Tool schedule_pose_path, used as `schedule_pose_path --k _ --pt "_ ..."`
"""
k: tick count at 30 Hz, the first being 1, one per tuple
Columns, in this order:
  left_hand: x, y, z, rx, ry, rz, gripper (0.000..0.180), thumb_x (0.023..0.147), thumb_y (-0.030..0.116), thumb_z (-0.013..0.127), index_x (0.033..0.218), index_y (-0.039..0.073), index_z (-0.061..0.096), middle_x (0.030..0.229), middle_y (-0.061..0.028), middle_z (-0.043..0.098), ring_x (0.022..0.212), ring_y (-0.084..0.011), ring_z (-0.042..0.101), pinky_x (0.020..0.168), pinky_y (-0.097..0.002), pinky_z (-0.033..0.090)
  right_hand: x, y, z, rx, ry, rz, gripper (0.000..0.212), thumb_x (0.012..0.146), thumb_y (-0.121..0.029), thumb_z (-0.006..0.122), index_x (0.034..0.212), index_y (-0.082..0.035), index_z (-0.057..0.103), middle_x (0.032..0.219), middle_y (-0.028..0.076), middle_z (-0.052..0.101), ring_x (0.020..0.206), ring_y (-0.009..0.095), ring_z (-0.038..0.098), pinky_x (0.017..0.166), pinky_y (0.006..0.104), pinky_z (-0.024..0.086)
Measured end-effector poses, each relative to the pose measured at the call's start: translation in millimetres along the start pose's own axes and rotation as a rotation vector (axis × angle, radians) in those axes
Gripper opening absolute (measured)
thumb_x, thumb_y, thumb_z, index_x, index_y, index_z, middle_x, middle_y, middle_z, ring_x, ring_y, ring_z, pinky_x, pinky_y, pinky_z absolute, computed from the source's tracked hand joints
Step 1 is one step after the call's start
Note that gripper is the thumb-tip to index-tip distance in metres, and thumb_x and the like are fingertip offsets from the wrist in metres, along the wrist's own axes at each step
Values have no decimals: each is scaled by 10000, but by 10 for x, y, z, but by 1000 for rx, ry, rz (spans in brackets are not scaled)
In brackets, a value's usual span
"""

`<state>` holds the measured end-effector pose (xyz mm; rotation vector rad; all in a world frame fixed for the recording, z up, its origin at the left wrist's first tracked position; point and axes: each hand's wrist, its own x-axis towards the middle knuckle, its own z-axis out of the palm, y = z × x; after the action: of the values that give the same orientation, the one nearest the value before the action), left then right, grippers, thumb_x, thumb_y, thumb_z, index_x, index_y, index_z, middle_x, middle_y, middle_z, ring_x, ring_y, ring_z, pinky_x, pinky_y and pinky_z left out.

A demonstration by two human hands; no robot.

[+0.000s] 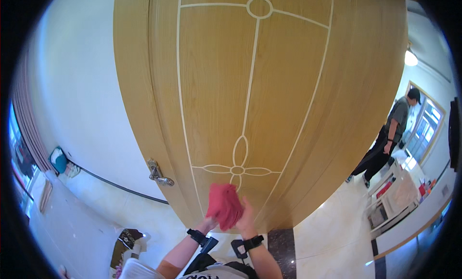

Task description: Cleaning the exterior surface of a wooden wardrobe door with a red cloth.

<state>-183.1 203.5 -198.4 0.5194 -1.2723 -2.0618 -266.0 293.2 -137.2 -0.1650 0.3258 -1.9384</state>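
A pinkish-red cloth (224, 206), bunched and folded over, is held up between my two hands in front of a light wooden door (216, 86). My left hand (210, 222) grips its lower left side, and most of those fingers are hidden by the cloth. On the right edge, my right hand (245, 215) is closed on the cloth with the fingers partly behind it. Whether the cloth touches the door I cannot tell. Pale inlaid lines and petal shapes decorate the door, and a metal lever handle (160, 173) sits on its left side.
A person (392, 130) in dark clothes and a cap stands in the room at right. Near them is a white chair (394, 197). A dark stone strip (281, 252) crosses the pale floor below the door. At far left are a curtain (29, 115) and a teal bag (58, 160).
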Motion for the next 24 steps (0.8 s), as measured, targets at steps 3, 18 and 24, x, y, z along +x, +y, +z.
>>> schedule_pose_path --k 3,18,24 --pt "-57 248 313 -234 -485 -157 285 818 77 464 1100 42 443 1108 -94 487 1018 -207 474 898 -328 373 -386 -90 -175 -1344 -127 -494 388 836 -171 478 1183 -15 397 1175 145 458 1084 243 444 921 359 359" --pt "-1121 -647 1159 -848 -383 -756 325 874 369 351 951 115 538 896 -50 570 823 -188 540 750 -331 432 -1795 -448 -275 -1984 185 -571 486 681 -150 649 1101 -71 418 1104 181 365 1021 323 398 870 342 352" --pt "-1887 -237 947 -693 -30 -526 287 808 405 460 851 128 523 793 -25 556 737 -174 533 625 -331 447 -2047 -10 -86 -1972 5 -379 344 726 -180 606 1028 -89 469 1041 112 437 909 289 502 723 352 452"
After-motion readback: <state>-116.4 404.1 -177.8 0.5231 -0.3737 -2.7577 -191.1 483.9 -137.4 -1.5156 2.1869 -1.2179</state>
